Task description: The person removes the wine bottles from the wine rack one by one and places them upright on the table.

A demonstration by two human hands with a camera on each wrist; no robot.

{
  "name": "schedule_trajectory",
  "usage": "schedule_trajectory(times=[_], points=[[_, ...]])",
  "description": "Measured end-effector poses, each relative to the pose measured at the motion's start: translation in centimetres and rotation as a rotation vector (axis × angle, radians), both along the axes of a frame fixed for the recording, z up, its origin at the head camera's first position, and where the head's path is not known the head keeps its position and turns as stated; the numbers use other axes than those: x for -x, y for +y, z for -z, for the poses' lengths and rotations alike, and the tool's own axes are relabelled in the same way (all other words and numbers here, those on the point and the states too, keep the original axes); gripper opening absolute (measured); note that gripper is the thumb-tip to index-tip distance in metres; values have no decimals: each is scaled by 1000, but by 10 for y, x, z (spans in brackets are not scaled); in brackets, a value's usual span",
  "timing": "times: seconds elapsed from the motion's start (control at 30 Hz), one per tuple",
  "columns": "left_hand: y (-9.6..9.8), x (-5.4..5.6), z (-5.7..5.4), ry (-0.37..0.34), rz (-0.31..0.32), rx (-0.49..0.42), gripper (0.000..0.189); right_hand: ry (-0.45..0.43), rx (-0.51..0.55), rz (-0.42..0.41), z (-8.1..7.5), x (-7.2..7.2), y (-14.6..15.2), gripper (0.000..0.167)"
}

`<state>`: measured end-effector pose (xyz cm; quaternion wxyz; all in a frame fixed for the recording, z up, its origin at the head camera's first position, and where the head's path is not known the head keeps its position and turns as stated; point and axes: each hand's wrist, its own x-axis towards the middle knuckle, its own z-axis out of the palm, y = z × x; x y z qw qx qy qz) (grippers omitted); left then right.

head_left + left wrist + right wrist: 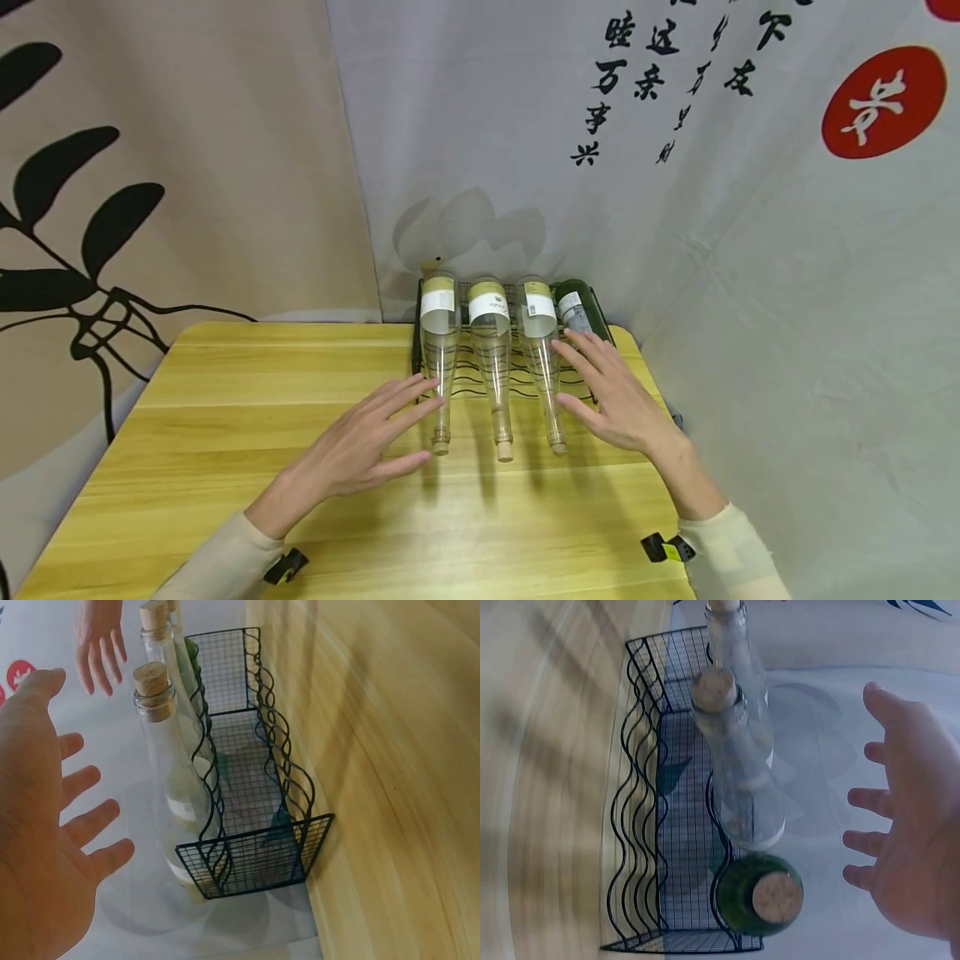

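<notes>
Three clear glass bottles with corks, the left bottle (438,302), the middle bottle (489,304) and the right bottle (538,310), lie side by side on a black wavy wire bottle rack (255,859). At the rack's right end is a green bottle (735,895), also corked, its neck hidden by a hand in the head view. My left hand (367,442) is held beside the left bottle's neck, fingers spread. Over the right side, my right hand (618,400) has its fingers extended and overlaps the green bottle in the head view. Both palms hold nothing.
The rack stands at the back edge of a light wooden table (262,392). Behind it hangs a pale cloth backdrop (480,117) with black writing and plant shapes. Another cloth side (810,333) borders the table on the right.
</notes>
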<state>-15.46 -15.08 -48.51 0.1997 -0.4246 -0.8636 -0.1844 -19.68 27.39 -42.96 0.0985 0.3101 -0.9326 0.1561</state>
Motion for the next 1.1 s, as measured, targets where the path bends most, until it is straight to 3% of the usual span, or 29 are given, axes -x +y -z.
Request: schedule_trajectory(times=[0.3,0.77,1.1], points=[[2,4,4,35,5,-15,73,-92,78,46,0,13,20,76],[2,9,8,10,-9,5,72,-208,142,142,8,37,51,74],[1,11,14,39,-5,-23,71,-274,248,191,17,57,73,69]])
